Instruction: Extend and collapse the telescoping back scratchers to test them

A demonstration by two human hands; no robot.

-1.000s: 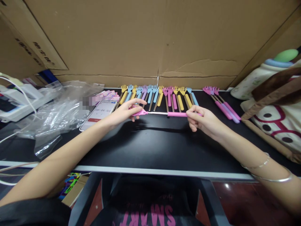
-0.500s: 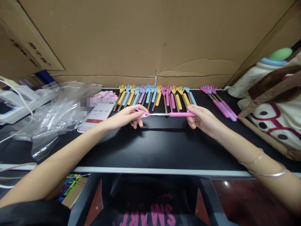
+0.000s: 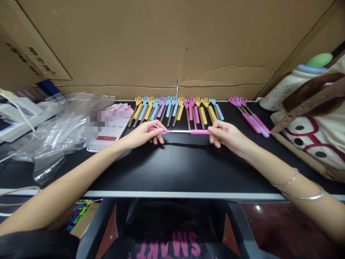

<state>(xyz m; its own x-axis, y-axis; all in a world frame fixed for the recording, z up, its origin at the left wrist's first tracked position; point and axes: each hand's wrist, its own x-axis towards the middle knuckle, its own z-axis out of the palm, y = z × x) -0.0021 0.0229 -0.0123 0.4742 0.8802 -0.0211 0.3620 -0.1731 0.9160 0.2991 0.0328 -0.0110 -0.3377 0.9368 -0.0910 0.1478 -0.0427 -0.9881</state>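
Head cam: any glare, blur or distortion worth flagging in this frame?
Head view: even, soft light; left hand, right hand and the pink back scratcher are sharp, throwing a faint shadow on the black table. Head view: a pixelated patch sits above the phone; highlights glint on the plastic bag. Head view: wide-angle stretch swells the forearms toward the lower corners.

phone (image 3: 109,132) left, scratchers (image 3: 175,109) right (perhaps touching)
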